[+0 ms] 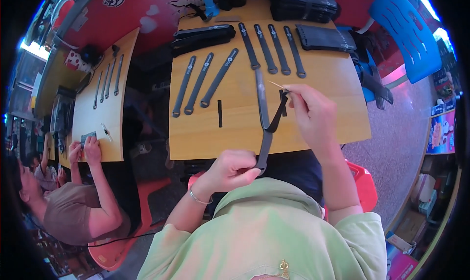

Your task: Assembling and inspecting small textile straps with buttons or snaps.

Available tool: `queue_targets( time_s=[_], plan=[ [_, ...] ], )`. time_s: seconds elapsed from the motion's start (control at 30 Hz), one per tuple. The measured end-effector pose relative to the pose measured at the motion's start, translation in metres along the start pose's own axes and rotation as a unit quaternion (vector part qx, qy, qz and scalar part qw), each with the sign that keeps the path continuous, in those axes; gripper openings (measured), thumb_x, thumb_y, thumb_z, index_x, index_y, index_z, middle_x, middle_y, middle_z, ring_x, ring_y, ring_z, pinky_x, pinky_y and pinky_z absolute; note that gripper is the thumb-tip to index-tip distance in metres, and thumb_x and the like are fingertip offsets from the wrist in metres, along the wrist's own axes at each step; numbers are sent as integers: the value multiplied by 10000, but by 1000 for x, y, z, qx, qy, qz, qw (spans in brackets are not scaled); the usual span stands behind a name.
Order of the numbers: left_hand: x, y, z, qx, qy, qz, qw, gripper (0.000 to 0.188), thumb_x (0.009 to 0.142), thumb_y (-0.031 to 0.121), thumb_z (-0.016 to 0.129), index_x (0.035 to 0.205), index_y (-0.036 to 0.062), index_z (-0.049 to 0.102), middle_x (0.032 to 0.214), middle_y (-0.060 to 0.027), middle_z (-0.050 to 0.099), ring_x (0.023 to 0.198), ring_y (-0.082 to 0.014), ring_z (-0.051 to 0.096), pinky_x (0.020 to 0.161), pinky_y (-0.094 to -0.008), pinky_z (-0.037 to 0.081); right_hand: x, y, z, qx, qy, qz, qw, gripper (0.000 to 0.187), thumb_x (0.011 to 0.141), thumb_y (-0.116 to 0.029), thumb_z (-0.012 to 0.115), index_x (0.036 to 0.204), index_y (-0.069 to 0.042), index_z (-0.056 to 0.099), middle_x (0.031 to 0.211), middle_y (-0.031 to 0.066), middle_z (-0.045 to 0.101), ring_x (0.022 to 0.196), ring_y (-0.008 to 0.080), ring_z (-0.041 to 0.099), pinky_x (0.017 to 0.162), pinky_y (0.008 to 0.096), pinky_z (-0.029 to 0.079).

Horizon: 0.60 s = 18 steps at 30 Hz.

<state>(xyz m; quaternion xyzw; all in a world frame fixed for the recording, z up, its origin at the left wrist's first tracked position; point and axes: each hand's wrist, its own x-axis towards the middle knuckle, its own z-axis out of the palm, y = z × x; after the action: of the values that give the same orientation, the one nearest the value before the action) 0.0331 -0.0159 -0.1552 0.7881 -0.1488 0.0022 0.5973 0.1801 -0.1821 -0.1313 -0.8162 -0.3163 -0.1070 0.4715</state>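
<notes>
My left hand (234,168) grips the near end of a long black strap (262,104) at the table's front edge. The strap runs away from me across the wooden table (313,118). My right hand (313,111) pinches a thin wooden stick (277,85) and a short black loop piece (278,114) that hangs against the strap. Three black straps (203,83) lie side by side to the left, and several more (274,49) lie in a row further back. A small black strip (220,113) rests alone on the table.
Black pouches (324,37) and a black bag (301,3) sit at the table's far side. A blue plastic chair (409,33) stands at the right. At the left, another person (73,206) works at a second table (105,108) with straps on it.
</notes>
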Motion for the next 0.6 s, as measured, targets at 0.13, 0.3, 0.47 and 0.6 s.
queue_targets(
  time_s=[0.13, 0.3, 0.47, 0.6],
  plan=[
    [-8, -22, 5, -83, 177, -116, 974, 199, 835, 48, 549, 651, -20, 514, 607, -39, 479, 554, -107, 466, 514, -256, 369, -3, -12, -3, -29, -33, -83, 996, 122, 798, -57, 616, 916, -86, 624, 740, 68, 623, 654, 217, 627, 545, 313, 478],
    [15, -23, 1, -244, 183, -190, 933, 311, 891, 23, 464, 1197, -19, 431, 986, -100, 572, 862, -155, 611, 757, -279, 519, -21, -27, 5, -116, -69, -134, 982, 180, 739, -79, 622, 918, -82, 611, 722, 41, 600, 648, 190, 618, 505, 304, 465],
    [23, -22, 4, -398, 197, -192, 875, 294, 902, 20, 462, 1194, -13, 453, 1017, -96, 571, 879, -163, 600, 791, -306, 519, -31, -27, 11, -111, -118, -177, 971, 214, 722, -115, 635, 931, -86, 604, 693, 31, 576, 624, 173, 604, 489, 295, 456],
    [22, -26, 0, -454, 154, -216, 851, 297, 943, 82, 398, 1216, -11, 469, 999, -90, 585, 862, -177, 598, 747, -315, 512, -31, -23, 11, -104, -154, -222, 957, 247, 726, -146, 638, 964, -93, 603, 681, 32, 571, 622, 169, 603, 478, 290, 448]
  ],
)
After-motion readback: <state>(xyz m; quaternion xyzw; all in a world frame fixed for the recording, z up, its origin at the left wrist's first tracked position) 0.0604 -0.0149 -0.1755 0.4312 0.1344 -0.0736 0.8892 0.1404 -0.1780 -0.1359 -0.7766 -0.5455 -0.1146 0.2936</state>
